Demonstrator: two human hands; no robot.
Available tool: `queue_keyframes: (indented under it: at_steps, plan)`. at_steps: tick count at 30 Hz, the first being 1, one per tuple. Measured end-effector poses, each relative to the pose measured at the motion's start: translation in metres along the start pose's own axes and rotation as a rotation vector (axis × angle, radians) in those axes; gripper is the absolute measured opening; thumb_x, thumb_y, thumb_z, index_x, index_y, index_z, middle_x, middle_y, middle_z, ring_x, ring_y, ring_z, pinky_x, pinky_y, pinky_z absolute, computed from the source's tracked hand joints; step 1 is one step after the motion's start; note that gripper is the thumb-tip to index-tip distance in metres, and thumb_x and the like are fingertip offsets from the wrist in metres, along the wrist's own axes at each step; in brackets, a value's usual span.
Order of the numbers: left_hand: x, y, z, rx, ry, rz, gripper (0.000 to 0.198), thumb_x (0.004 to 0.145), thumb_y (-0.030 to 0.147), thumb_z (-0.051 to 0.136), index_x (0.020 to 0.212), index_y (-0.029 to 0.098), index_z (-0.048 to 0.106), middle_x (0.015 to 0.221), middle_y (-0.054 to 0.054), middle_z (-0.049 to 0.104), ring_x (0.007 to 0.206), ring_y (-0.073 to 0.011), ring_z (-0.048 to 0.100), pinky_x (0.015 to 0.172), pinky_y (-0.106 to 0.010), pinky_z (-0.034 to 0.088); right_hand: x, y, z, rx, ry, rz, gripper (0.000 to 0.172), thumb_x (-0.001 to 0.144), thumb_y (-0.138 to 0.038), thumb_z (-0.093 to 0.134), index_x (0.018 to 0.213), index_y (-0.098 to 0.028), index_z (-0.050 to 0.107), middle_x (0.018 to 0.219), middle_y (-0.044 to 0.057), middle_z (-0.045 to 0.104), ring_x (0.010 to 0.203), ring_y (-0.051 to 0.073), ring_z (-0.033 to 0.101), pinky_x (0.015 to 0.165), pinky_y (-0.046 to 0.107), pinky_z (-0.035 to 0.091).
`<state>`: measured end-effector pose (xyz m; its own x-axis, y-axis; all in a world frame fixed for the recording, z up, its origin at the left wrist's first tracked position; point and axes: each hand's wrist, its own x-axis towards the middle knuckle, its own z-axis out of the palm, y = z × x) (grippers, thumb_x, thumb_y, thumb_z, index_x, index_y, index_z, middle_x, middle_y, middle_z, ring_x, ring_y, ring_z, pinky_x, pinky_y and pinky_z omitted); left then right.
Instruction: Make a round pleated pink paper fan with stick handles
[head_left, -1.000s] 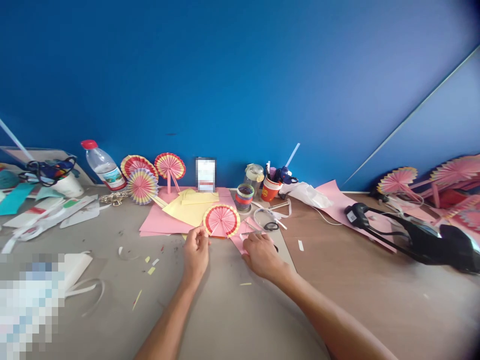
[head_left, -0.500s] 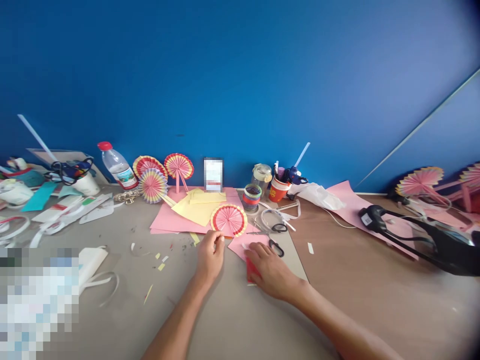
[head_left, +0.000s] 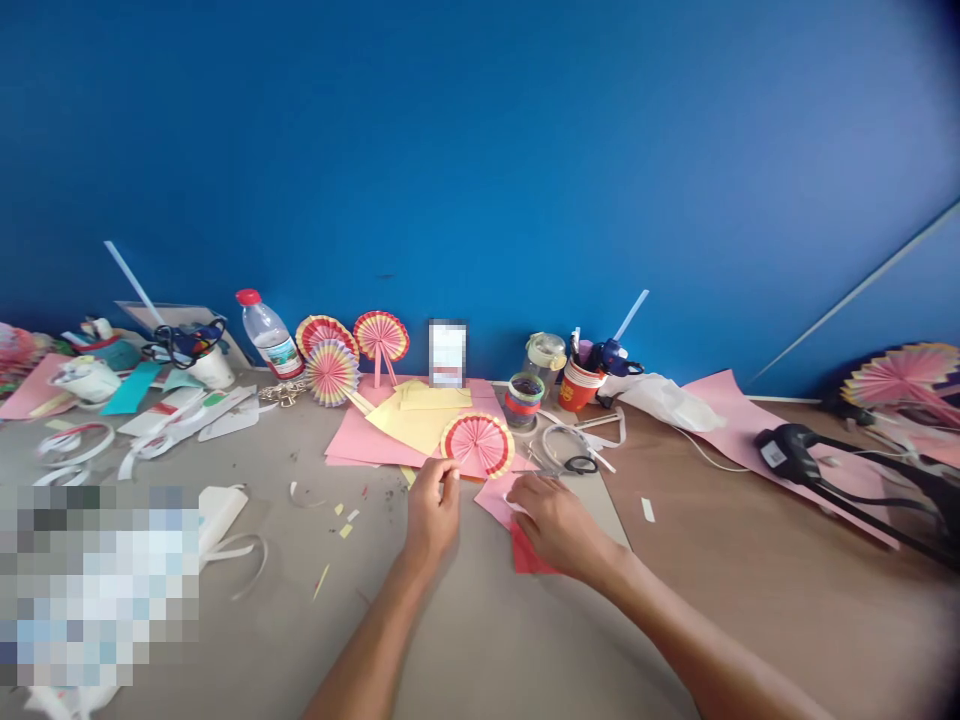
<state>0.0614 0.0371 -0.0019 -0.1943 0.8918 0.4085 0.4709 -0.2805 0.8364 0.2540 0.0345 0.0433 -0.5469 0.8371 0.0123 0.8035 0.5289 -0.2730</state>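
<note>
A: Head view: how's our grip?
B: Our left hand [head_left: 435,510], fingers curled, is just near-left of the front fan [head_left: 484,445]; our right hand [head_left: 553,518] bends over red paper [head_left: 528,556], near-right of it. Any pinch, we can't tell. Best we keep the paper flat.

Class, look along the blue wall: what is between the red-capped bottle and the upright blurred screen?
Three pleated paper fans show between them, in the head view.

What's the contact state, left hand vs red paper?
Apart. The head view shows a strip of grey tabletop between the left hand and the visible part of the red paper.
</note>
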Motion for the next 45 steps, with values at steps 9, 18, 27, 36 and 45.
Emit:
queue_keyframes:
  at_steps: [9, 18, 27, 36, 45]
  plan:
    - [0.014, -0.027, -0.015, -0.170, 0.506, -0.231, 0.023, 0.085, 0.036, 0.050, 0.099, 0.019, 0.056, 0.096, -0.007, 0.060, 0.091, -0.0186, 0.058, 0.084, -0.034, 0.045, 0.130, -0.055, 0.003, -0.114, 0.141, -0.026, 0.056, 0.077, -0.050, 0.061, 0.118, -0.013, 0.051, 0.121, 0.017, 0.052, 0.113, 0.029, 0.045, 0.095, 0.041, 0.035]
    - [0.018, -0.033, -0.017, -0.147, 0.528, -0.292, 0.021, 0.086, 0.034, 0.048, 0.098, 0.019, 0.057, 0.101, -0.008, 0.058, 0.097, -0.0190, 0.056, 0.090, -0.036, 0.045, 0.193, -0.069, 0.018, -0.220, -0.204, -0.048, 0.037, 0.079, -0.041, 0.057, 0.102, -0.013, 0.064, 0.111, 0.017, 0.060, 0.104, 0.028, 0.057, 0.087, 0.038, 0.043]
    - [0.023, -0.038, -0.028, -0.221, 0.614, -0.363, 0.020, 0.083, 0.032, 0.051, 0.096, 0.018, 0.056, 0.094, -0.005, 0.060, 0.090, -0.0169, 0.059, 0.085, -0.032, 0.047, 0.203, -0.040, -0.003, -0.103, -0.044, 0.187, 0.036, 0.088, -0.021, 0.034, 0.113, -0.013, 0.059, 0.106, 0.016, 0.066, 0.093, 0.026, 0.063, 0.071, 0.033, 0.047]
    - [0.047, -0.048, -0.040, 0.272, 0.266, -0.386, 0.019, 0.079, 0.023, 0.049, 0.087, 0.017, 0.064, 0.092, -0.009, 0.065, 0.085, -0.0217, 0.061, 0.078, -0.036, 0.048, 0.201, -0.024, -0.012, 0.024, 0.053, 0.282, 0.030, 0.085, -0.022, 0.038, 0.099, -0.018, 0.064, 0.096, 0.010, 0.069, 0.086, 0.022, 0.064, 0.066, 0.027, 0.045]
    - [0.087, -0.052, -0.051, 0.803, 0.121, -0.381, 0.033, 0.077, 0.015, 0.048, 0.103, 0.019, 0.068, 0.108, -0.019, 0.056, 0.108, -0.0376, 0.045, 0.087, -0.051, 0.033, 0.193, -0.030, -0.006, 0.054, 0.076, 0.276, 0.030, 0.087, -0.023, 0.038, 0.100, -0.016, 0.064, 0.097, 0.013, 0.069, 0.086, 0.023, 0.065, 0.069, 0.029, 0.045]
